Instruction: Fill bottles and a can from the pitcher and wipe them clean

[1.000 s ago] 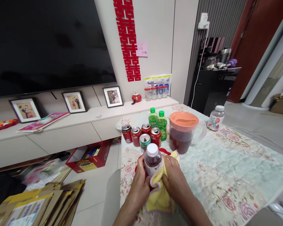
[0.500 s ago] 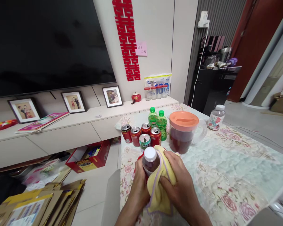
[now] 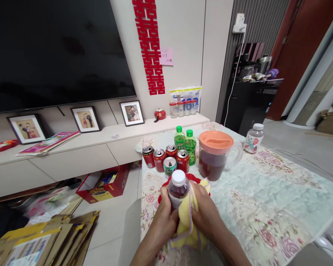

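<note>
A clear bottle (image 3: 179,188) with a white cap and dark contents stands upright between my hands. My left hand (image 3: 164,218) is wrapped round its left side. In my right hand (image 3: 204,210) is a yellow cloth (image 3: 186,221) with a purple edge, pressed against the bottle's right side; the cloth hides part of the bottle. Behind my hands, a red scalloped plate (image 3: 194,178) shows in part. Beyond it are several red cans (image 3: 182,161), a green can (image 3: 170,167) and two green bottles (image 3: 190,147).
An orange-lidded pitcher (image 3: 213,159) of dark liquid stands right of the cans on the flowered tablecloth (image 3: 266,207). A white-capped jar (image 3: 254,139) is farther right. Left of the table are a red box (image 3: 105,184) and flattened cardboard (image 3: 58,240).
My right hand has moved down and inward with the cloth, which now sits lower round the bottle. The bottle has shifted slightly right and up, and more of the red plate shows.
</note>
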A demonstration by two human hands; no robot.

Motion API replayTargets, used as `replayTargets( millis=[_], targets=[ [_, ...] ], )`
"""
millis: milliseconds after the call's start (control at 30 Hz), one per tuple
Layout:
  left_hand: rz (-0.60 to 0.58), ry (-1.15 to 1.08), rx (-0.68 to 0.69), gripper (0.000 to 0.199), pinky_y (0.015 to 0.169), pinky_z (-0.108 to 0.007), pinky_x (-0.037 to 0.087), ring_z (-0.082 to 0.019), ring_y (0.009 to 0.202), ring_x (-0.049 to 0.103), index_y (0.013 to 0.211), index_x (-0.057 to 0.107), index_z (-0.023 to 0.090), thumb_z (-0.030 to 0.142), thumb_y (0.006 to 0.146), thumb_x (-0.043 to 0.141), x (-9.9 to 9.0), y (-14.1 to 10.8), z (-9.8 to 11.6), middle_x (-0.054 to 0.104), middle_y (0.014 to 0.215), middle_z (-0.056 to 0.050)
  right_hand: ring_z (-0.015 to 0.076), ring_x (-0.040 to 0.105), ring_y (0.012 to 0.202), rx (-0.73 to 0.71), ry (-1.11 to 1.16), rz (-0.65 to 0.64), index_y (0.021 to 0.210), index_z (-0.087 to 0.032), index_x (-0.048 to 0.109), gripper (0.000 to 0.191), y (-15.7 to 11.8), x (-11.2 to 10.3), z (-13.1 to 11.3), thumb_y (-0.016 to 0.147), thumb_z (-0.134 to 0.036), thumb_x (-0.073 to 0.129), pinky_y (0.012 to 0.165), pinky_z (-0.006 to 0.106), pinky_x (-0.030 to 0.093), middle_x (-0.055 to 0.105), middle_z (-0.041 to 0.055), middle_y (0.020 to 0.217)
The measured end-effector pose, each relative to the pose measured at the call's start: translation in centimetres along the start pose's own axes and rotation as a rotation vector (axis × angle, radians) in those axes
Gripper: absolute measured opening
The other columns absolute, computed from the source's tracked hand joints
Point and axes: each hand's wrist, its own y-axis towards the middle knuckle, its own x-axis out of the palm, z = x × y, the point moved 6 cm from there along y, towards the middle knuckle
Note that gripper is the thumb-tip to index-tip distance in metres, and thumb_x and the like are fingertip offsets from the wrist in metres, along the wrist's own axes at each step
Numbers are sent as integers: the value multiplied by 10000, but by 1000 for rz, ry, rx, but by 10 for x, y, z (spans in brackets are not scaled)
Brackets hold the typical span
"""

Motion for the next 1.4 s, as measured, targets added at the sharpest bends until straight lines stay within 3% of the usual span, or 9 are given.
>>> replayTargets(
  millis=[200, 467, 733, 900, 1000, 1100, 1167, 1267, 1400],
  targets=[
    [-98, 39, -41, 448, 1151, -495, 373, -286, 1273, 560, 1220, 377, 244, 122, 825, 548, -3, -1, 0, 610, 1347, -127, 337, 518, 1303, 66, -58, -19, 1424, -121, 551, 709, -3, 4, 10, 716, -114, 512, 1125, 521, 429, 605, 179, 1355],
    [7, 122, 78, 751, 1232, -529, 287, -324, 1481, 400, 1525, 290, 220, 132, 839, 584, 2, -2, 1, 439, 1578, -165, 285, 569, 1271, 56, -23, 25, 1355, -191, 621, 628, -1, -5, -3, 746, -88, 506, 1088, 440, 479, 657, 113, 1334],
    [104, 66, 106, 780, 1133, -498, 432, -382, 1377, 494, 1421, 428, 235, 382, 768, 830, 0, 0, 8, 555, 1420, -149, 287, 543, 1351, -112, -15, 257, 1480, -239, 501, 691, -16, -26, -37, 800, -121, 543, 1125, 446, 477, 598, 96, 1448],
    [171, -31, -32, 574, 1059, -455, 500, -328, 1258, 590, 1383, 484, 265, 528, 905, 663, -1, 0, -4, 660, 1306, -94, 351, 488, 1363, -261, -195, 372, 1512, -262, 400, 750, -24, -18, -47, 787, -111, 519, 1122, 564, 429, 505, 127, 1485],
    [138, -105, -164, 516, 1027, -471, 524, -336, 1216, 634, 1347, 506, 264, 547, 929, 616, 3, 0, -7, 694, 1252, -99, 393, 436, 1373, -219, -269, 404, 1561, -238, 323, 780, -19, -7, -35, 816, -136, 528, 1100, 611, 414, 425, 166, 1518],
    [101, -176, -233, 472, 1021, -506, 527, -342, 1195, 660, 1348, 470, 261, 509, 959, 571, 4, -2, -3, 686, 1291, -123, 379, 366, 1435, -148, -270, 385, 1615, -221, 232, 819, -13, -1, -20, 856, -142, 530, 1129, 577, 402, 368, 171, 1563],
    [34, -139, -115, 457, 1054, -495, 506, -330, 1252, 634, 1340, 437, 265, 423, 947, 607, 4, -1, 7, 654, 1365, -129, 354, 344, 1462, -137, -240, 352, 1624, -216, 220, 815, -11, -1, -13, 874, -156, 533, 1165, 550, 376, 371, 157, 1583],
    [-58, -41, 54, 478, 1084, -472, 480, -314, 1324, 590, 1307, 406, 258, 273, 898, 652, 5, -2, 12, 622, 1425, -143, 318, 388, 1445, -98, -143, 263, 1588, -194, 301, 747, -8, -5, -4, 874, -172, 519, 1191, 519, 360, 446, 143, 1555],
    [0, -42, 43, 564, 1141, -504, 433, -302, 1354, 579, 1379, 401, 246, 145, 851, 573, 1, 2, -2, 606, 1449, -140, 296, 510, 1325, 12, -64, 33, 1489, -155, 478, 733, -4, -1, 7, 757, -125, 490, 1137, 479, 427, 569, 147, 1433]
  ],
)
